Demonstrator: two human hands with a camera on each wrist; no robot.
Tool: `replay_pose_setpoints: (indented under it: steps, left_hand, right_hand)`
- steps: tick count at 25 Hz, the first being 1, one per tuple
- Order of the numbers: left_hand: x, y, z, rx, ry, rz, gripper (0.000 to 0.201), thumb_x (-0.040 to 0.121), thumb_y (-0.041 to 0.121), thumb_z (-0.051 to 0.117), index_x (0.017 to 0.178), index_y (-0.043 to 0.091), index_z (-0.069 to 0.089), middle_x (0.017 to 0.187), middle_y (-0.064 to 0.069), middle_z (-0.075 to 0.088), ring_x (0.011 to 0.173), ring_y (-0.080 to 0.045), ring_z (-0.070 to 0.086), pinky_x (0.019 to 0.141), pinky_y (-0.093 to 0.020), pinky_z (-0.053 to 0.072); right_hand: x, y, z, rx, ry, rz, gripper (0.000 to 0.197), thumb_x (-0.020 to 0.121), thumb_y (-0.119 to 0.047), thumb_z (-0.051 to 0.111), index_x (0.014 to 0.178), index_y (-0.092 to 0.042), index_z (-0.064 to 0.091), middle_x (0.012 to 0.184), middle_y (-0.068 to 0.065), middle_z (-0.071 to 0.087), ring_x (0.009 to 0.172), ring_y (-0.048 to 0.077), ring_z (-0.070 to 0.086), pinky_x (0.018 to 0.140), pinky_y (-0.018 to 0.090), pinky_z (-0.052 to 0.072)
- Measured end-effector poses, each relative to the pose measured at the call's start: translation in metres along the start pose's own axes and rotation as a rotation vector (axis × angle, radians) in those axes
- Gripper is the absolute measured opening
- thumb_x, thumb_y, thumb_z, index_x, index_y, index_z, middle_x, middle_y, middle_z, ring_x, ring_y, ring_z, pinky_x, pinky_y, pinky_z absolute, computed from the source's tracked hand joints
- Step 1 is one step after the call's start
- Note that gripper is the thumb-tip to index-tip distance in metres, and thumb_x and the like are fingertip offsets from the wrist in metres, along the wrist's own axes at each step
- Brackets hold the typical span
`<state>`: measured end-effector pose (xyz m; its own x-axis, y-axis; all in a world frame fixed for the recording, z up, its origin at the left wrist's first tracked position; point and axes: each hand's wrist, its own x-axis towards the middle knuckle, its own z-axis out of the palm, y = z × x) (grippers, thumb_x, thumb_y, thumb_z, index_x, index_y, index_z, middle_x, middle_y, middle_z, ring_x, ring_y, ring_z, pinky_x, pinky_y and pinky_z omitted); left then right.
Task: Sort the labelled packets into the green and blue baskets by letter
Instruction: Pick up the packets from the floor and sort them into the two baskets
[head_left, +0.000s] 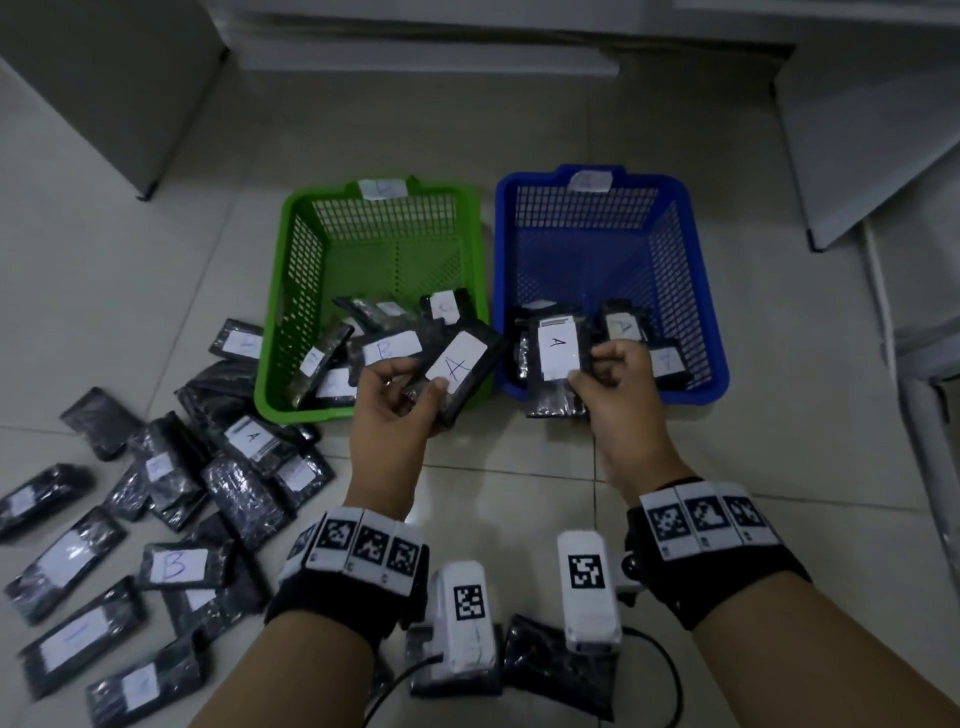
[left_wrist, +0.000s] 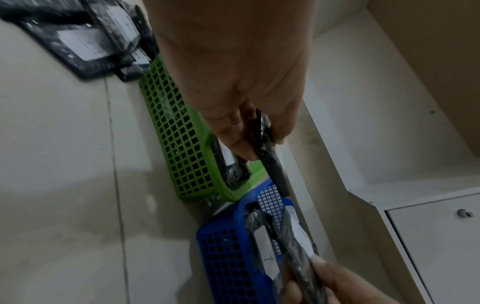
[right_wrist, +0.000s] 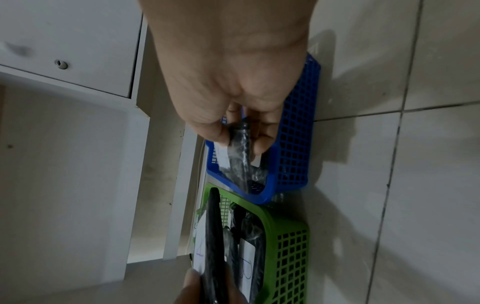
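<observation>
In the head view my left hand (head_left: 415, 382) grips a black packet labelled A (head_left: 457, 364) over the near right corner of the green basket (head_left: 384, 218). Inside that basket lie several packets, one labelled B (head_left: 389, 349). My right hand (head_left: 597, 366) pinches another packet labelled A (head_left: 558, 358) above the near left part of the blue basket (head_left: 587, 208), which holds a few packets (head_left: 623, 325). The left wrist view shows the left hand (left_wrist: 259, 144) round its packet's edge (left_wrist: 271, 164). In the right wrist view the right hand (right_wrist: 241, 142) holds its packet (right_wrist: 240, 152).
Many black labelled packets (head_left: 156, 519) are strewn over the tiled floor at the left, one marked B (head_left: 176, 564). One more packet (head_left: 561, 665) lies near me between my wrists. White cabinets (head_left: 857, 130) stand behind and to the right of the baskets.
</observation>
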<state>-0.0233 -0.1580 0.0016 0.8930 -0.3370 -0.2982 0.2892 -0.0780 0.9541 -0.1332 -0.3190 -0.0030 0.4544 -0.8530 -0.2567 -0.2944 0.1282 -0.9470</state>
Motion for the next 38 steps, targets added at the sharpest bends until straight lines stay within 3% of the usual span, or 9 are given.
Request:
replay_pose_setpoints:
  steps: [6, 12, 15, 21, 26, 28, 30, 33, 38]
  left_hand:
    - [0.037, -0.007, 0.050, 0.163, -0.082, 0.069, 0.028, 0.078, 0.017, 0.073, 0.098, 0.029, 0.056, 0.093, -0.003, 0.067, 0.087, -0.019, 0.064, 0.086, -0.050, 0.054]
    - [0.071, -0.016, 0.107, 0.495, -0.208, 0.154, 0.047, 0.085, 0.023, 0.066, 0.130, 0.023, 0.052, 0.126, -0.002, 0.057, 0.110, -0.015, 0.057, 0.098, -0.037, 0.048]
    - [0.074, -0.015, 0.114, 0.672, -0.294, 0.172, 0.053, 0.091, 0.022, 0.059, 0.141, 0.019, 0.042, 0.143, -0.005, 0.038, 0.111, -0.014, 0.053, 0.098, -0.021, 0.040]
    - [0.035, -0.024, 0.069, 0.674, -0.303, 0.404, 0.027, 0.086, 0.009, 0.059, 0.108, 0.021, 0.066, 0.113, -0.001, 0.054, 0.081, -0.006, 0.054, 0.081, -0.008, 0.044]
    - [-0.045, -0.067, 0.007, 0.804, -0.599, 0.069, 0.011, 0.078, 0.027, 0.070, 0.083, 0.034, 0.063, 0.095, 0.010, 0.065, 0.080, -0.006, 0.059, 0.075, -0.015, 0.047]
    - [-0.067, -0.084, -0.018, 1.019, -0.870, -0.015, 0.042, 0.058, 0.057, 0.073, 0.093, 0.035, 0.064, 0.101, 0.008, 0.057, 0.095, -0.011, 0.055, 0.085, -0.015, 0.043]
    - [-0.083, -0.097, -0.037, 1.400, -1.066, -0.003, 0.069, 0.055, 0.058, 0.075, 0.115, 0.029, 0.058, 0.118, 0.002, 0.046, 0.112, -0.019, 0.045, 0.096, -0.028, 0.040]
    - [-0.101, -0.103, -0.050, 1.715, -0.986, 0.062, 0.069, 0.067, 0.038, 0.076, 0.126, 0.024, 0.046, 0.134, 0.000, 0.031, 0.120, -0.024, 0.036, 0.093, -0.035, 0.040]
    - [-0.096, -0.100, -0.051, 1.346, -0.799, -0.141, 0.028, 0.075, 0.025, 0.069, 0.099, 0.019, 0.056, 0.103, -0.001, 0.060, 0.095, -0.020, 0.059, 0.078, -0.029, 0.049]
  right_hand:
    - [0.045, 0.002, -0.006, 0.064, 0.181, 0.039, 0.025, 0.090, 0.000, 0.054, 0.105, -0.019, 0.047, 0.106, 0.004, 0.058, 0.073, 0.016, 0.065, 0.055, 0.035, 0.058]
    - [0.093, 0.008, -0.016, -0.053, 0.215, 0.029, 0.018, 0.086, -0.002, 0.060, 0.084, -0.017, 0.051, 0.099, 0.019, 0.065, 0.067, 0.022, 0.065, 0.066, 0.039, 0.057]
    - [0.100, 0.009, -0.024, -0.189, 0.169, 0.026, 0.006, 0.084, -0.009, 0.064, 0.086, -0.015, 0.062, 0.097, 0.014, 0.068, 0.087, 0.028, 0.066, 0.084, 0.044, 0.054]
    - [0.018, 0.028, -0.043, -0.306, 0.166, -0.195, 0.019, 0.082, -0.007, 0.058, 0.089, -0.019, 0.070, 0.094, 0.003, 0.070, 0.088, 0.014, 0.064, 0.082, 0.025, 0.052]
    - [-0.082, 0.080, -0.036, -0.399, -0.063, -0.102, 0.019, 0.079, 0.002, 0.060, 0.083, -0.014, 0.070, 0.090, -0.003, 0.068, 0.083, 0.007, 0.062, 0.078, 0.014, 0.049]
    - [-0.110, 0.100, -0.035, -0.478, -0.206, -0.060, 0.019, 0.080, 0.000, 0.061, 0.087, -0.015, 0.070, 0.091, -0.003, 0.066, 0.087, 0.012, 0.061, 0.078, 0.019, 0.047]
    - [-0.131, 0.116, -0.037, -0.640, -0.393, -0.031, 0.019, 0.078, -0.015, 0.069, 0.096, -0.021, 0.067, 0.095, -0.004, 0.059, 0.096, 0.018, 0.056, 0.079, 0.023, 0.044]
    - [-0.154, 0.130, -0.041, -0.922, -0.639, 0.003, 0.060, 0.064, -0.041, 0.080, 0.115, -0.029, 0.052, 0.111, -0.002, 0.045, 0.109, 0.019, 0.041, 0.087, 0.032, 0.041]
    - [-0.161, 0.139, -0.042, -1.187, -0.728, -0.102, 0.073, 0.062, -0.028, 0.078, 0.126, -0.022, 0.042, 0.123, 0.005, 0.041, 0.114, 0.026, 0.040, 0.084, 0.036, 0.038]
